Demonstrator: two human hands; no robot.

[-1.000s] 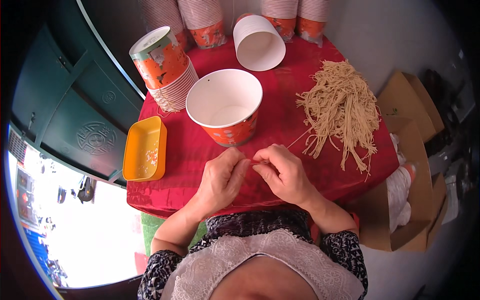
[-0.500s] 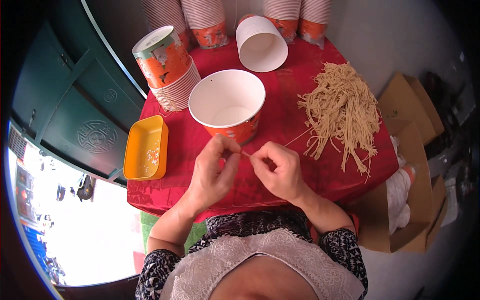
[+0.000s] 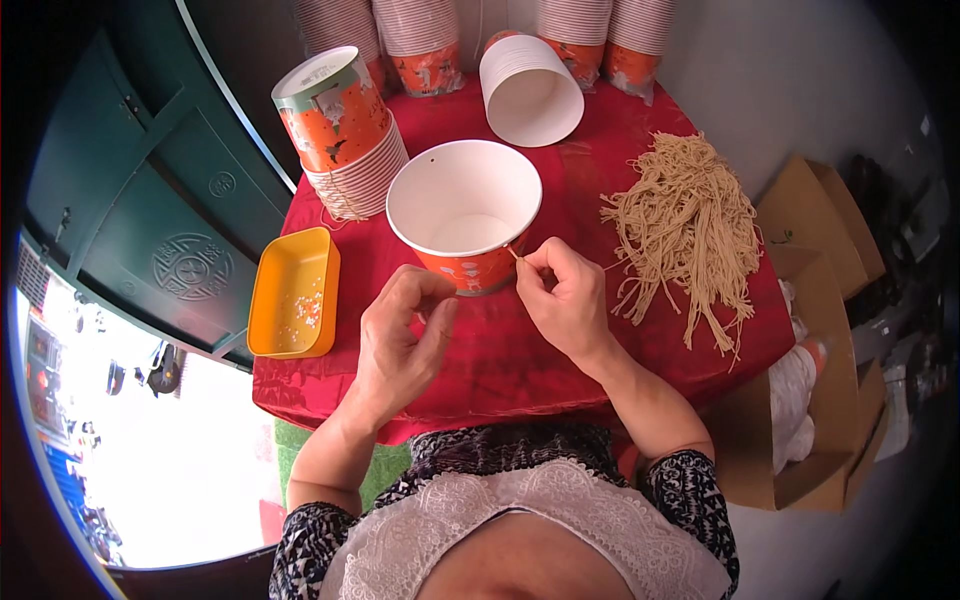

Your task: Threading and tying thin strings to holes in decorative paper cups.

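Note:
An orange paper bucket (image 3: pixel 462 268) with a white inside stands upright in front of me, with a small dark hole high in its far wall. Between thumb and fingertips, my right hand (image 3: pixel 568 300) pinches a beige string (image 3: pixel 514 251), whose short end reaches the bucket's near right rim. Whether the end passes through the wall is too small to tell. My left hand (image 3: pixel 402 335) is by the bucket's near left side, thumb and curled fingers apart, with nothing visible in it. A loose heap of beige strings (image 3: pixel 690 225) lies to the right.
On the red-covered table (image 3: pixel 460 385), a yellow tray (image 3: pixel 263 300) holding small pale bits sits left. Behind it stand stacked upside-down buckets (image 3: pixel 345 135). A white-lined bucket (image 3: pixel 535 100) lies tipped at the back, before wrapped bucket stacks (image 3: pixel 420 50). Cardboard boxes (image 3: pixel 830 370) are at right.
My right hand has moved up to the bucket's rim with the string end. My left hand has let go of the string and drawn slightly left, its fingers opening.

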